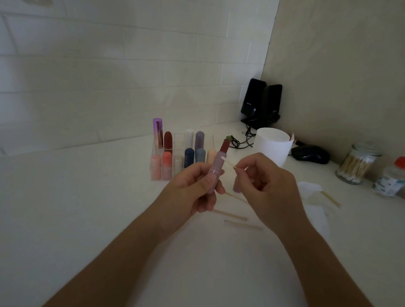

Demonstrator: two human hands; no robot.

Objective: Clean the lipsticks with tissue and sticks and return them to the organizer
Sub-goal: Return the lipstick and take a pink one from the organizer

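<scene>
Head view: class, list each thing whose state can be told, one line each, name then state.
Lipstick: uncapped, red bullet raised, held tilted.
Left hand: grips the lipstick.
Stick: white tip against the lipstick.
Right hand: pinches the stick.
Organizer: upright, some slots empty.
Bottle: upright, capped.
Jar: upright, nearly full.

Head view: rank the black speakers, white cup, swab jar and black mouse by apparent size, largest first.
1. Black speakers.
2. White cup and swab jar look about alike; the right hand hides part of the cup.
3. Black mouse, smallest.
</scene>
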